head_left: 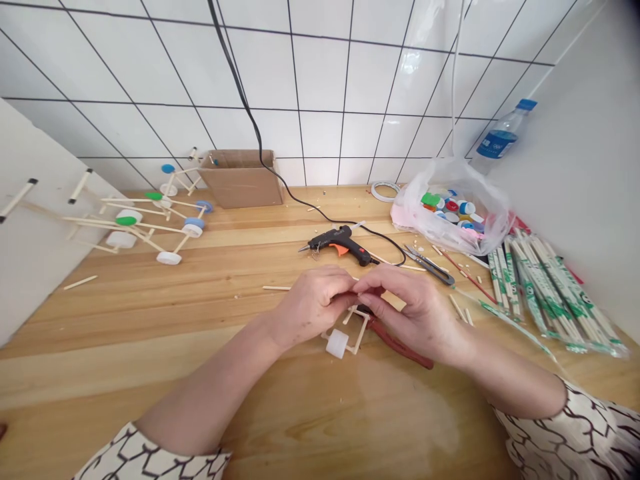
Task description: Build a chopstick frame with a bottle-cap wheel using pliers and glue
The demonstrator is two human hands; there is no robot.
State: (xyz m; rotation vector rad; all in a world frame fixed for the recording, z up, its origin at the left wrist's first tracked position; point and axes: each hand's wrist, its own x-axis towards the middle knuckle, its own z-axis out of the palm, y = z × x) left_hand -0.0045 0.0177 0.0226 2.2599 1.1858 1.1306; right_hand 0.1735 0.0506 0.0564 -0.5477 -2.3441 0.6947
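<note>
Watching remotely, I see the left hand (313, 303) and right hand (415, 313) pinched together — whatever is between them is hidden — just above a small stick frame (351, 331) with a white bottle cap (337, 344) on it, red-handled pliers (403, 345) under the right hand. Behind, on the wooden worktop (150, 320), lies a black glue gun (340, 245) — white wall tiles (320, 80) beyond.

We get bright, even light across the frame, with white glare on the tiles (407, 70) toward the upper right and a soft sheen on the table (150, 320). Shadows are faint beneath the left hand (313, 303) and right hand (415, 313). Lines bow toward the edges, and we find no heavy blur.
</note>
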